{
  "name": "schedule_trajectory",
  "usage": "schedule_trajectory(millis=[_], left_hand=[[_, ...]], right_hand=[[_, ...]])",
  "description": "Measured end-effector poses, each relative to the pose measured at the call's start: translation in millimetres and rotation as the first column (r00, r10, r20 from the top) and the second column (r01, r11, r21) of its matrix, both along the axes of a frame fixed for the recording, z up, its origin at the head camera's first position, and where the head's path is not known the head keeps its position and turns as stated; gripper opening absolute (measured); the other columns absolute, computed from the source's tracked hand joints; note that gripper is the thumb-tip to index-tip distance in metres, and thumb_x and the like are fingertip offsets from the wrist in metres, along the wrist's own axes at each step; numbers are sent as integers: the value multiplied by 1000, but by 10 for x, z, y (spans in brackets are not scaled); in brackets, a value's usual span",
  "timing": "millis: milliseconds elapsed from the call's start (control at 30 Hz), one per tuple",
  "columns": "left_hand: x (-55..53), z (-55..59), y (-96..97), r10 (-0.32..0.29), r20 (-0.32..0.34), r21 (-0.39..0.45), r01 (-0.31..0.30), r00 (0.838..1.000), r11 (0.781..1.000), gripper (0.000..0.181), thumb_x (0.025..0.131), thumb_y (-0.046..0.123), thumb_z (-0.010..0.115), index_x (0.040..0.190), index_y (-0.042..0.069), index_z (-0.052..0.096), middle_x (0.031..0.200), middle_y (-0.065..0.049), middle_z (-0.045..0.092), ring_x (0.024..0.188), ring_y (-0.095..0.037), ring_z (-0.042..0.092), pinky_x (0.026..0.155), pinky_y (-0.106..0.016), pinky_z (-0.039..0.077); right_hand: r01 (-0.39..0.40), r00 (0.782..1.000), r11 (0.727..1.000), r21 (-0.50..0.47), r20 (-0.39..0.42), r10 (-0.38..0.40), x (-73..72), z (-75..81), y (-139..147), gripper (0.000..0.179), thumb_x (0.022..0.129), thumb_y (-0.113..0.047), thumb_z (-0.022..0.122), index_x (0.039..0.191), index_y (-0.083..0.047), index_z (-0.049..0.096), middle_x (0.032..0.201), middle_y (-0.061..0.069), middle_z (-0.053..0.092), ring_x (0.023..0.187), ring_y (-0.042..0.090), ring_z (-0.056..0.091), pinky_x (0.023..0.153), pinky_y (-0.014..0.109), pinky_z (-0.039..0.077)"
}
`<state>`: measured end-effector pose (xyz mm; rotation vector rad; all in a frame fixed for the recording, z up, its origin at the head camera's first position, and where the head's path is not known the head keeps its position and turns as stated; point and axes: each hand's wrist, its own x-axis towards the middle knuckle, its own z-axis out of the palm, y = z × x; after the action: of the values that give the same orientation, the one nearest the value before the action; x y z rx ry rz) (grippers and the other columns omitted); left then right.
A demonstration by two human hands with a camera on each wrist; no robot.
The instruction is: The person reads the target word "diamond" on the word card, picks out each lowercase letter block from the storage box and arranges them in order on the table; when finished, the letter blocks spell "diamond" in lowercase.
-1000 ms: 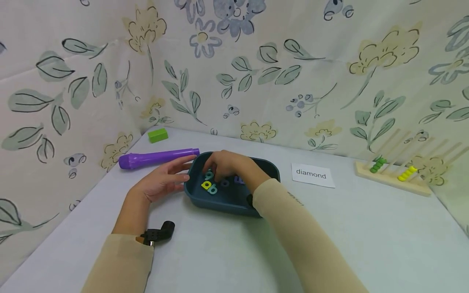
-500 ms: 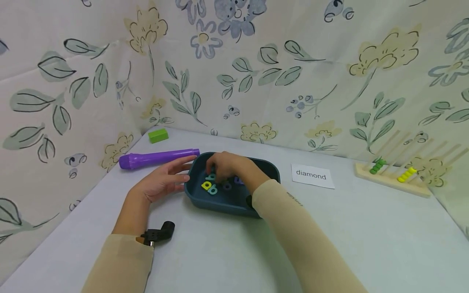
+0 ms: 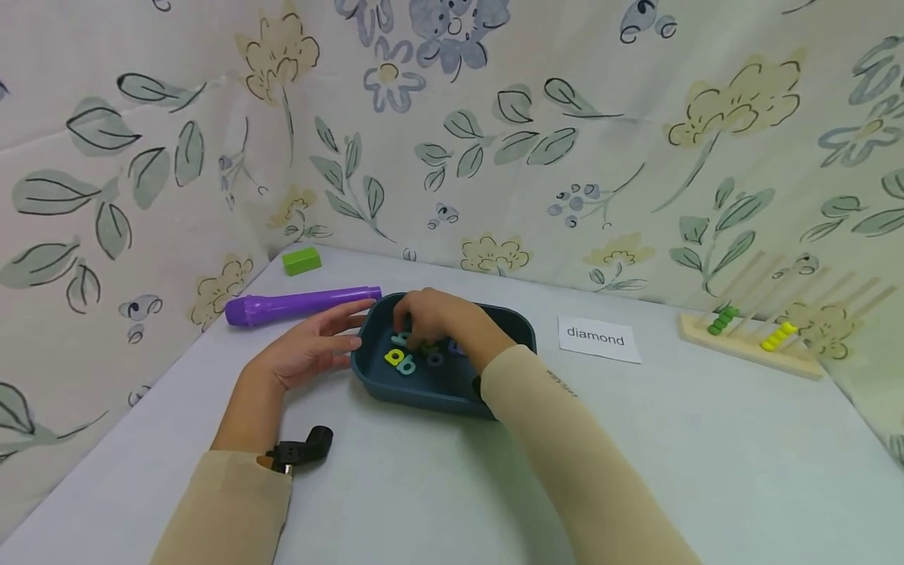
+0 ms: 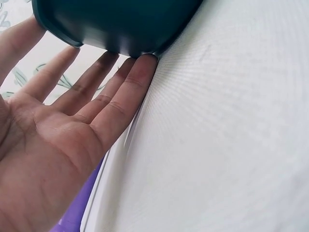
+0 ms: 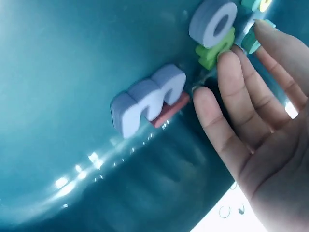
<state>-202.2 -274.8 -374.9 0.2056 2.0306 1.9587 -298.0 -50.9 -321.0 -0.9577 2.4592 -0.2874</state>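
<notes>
A dark teal tray point(image 3: 427, 396) holds several small letters. My left hand point(image 3: 318, 345) steadies its left end, fingers straight and fingertips against the wall point(image 4: 120, 29). My right hand point(image 3: 438, 314) reaches inside over the letters, fingers loosely bent. In the right wrist view its fingertips are right at a green letter point(image 5: 216, 54), and the thumb lies close by a teal letter point(image 5: 251, 41). Near them are a purple round letter point(image 5: 212, 23) and a purple m point(image 5: 147, 99) overlapping a red piece point(image 5: 171, 111). A yellow letter point(image 3: 394, 357) and a teal letter b point(image 3: 406, 366) lie at the tray's left.
A purple toy microphone point(image 3: 304, 304) lies behind my left hand, with a green block point(image 3: 301, 260) farther back. Right of the tray is a card point(image 3: 599, 339) reading "diamond". A wooden peg stand point(image 3: 752, 347) with green and yellow beads stands at the far right.
My right fingers have shifted slightly among the letters, and a green letter now shows beneath them. The purple round letter and a teal one have moved a little. My left hand stays put.
</notes>
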Motion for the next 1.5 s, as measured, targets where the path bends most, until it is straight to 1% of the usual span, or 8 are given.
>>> schedule_trajectory(millis=[300, 533, 633, 1000, 1167, 1267, 1400, 1500], left_hand=[[-4, -4, 35, -8, 0, 4, 8, 1000, 1000, 70, 101, 11, 61, 164, 20, 31, 168, -17, 27, 149, -42, 35, 102, -36, 55], [9, -7, 16, -5, -14, -39, 5, 1000, 999, 71, 101, 19, 64, 164, 22, 31, 170, -16, 24, 155, -43, 26, 111, -50, 49], [4, -11, 19, -12, -17, -46, 11, 1000, 999, 71, 101, 21, 64, 163, 24, 32, 170, -15, 25, 155, -43, 26, 112, -52, 48], [16, 0, 23, -25, -12, -9, 25, 1000, 1000, 71, 103, 17, 62, 165, 21, 28, 170, -19, 23, 152, -45, 29, 102, -36, 56], [26, 14, 27, -19, -3, -7, 19, 1000, 1000, 70, 103, 17, 62, 164, 23, 29, 170, -18, 24, 152, -45, 30, 102, -35, 56], [17, 12, 35, -13, 1, -9, 13, 1000, 1000, 70, 102, 17, 63, 164, 24, 30, 169, -17, 25, 151, -42, 34, 101, -35, 56], [2, -6, 35, -4, 3, -8, 4, 1000, 1000, 70, 102, 15, 63, 164, 24, 31, 168, -17, 29, 141, -27, 50, 100, -34, 57], [-4, -23, 35, 0, 8, -11, 0, 1000, 1000, 70, 102, 14, 63, 164, 24, 32, 167, -16, 30, 135, -20, 55, 100, -34, 57]], right_hand=[[5, 999, 998, -58, 38, -3, -7, 173, 123, 23, 95, -14, 73, 118, -16, 72, 107, 3, 70, 94, 20, 67, 86, 32, 57], [2, 994, 991, -133, 105, 12, 1, 283, 229, 41, 96, -9, 69, 137, -17, 67, 108, 6, 73, 93, 24, 72, 86, 38, 60], [24, 993, 986, -164, 120, -4, 2, 302, 290, 40, 97, -9, 68, 136, -18, 68, 111, 7, 74, 94, 25, 74, 90, 40, 60], [134, 973, 961, -240, 216, -82, 24, 473, 527, 34, 100, -15, 65, 134, -13, 60, 118, 10, 71, 93, 27, 77, 91, 38, 59], [168, 955, 909, -381, 291, -54, 33, 534, 663, 37, 100, -19, 65, 137, -19, 59, 114, 11, 72, 93, 31, 77, 91, 40, 61], [181, 945, 858, -480, 328, -16, 26, 562, 764, 38, 100, -20, 65, 138, -22, 61, 113, 13, 73, 96, 34, 76, 90, 41, 62], [209, 933, 793, -572, 361, 14, 17, 593, 894, 36, 100, -20, 65, 136, -22, 62, 119, 17, 72, 98, 34, 76, 90, 41, 62], [281, 901, 731, -621, 434, 22, 20, 610, 991, 36, 102, -18, 63, 138, -20, 61, 122, 21, 69, 103, 41, 73, 92, 42, 62]])
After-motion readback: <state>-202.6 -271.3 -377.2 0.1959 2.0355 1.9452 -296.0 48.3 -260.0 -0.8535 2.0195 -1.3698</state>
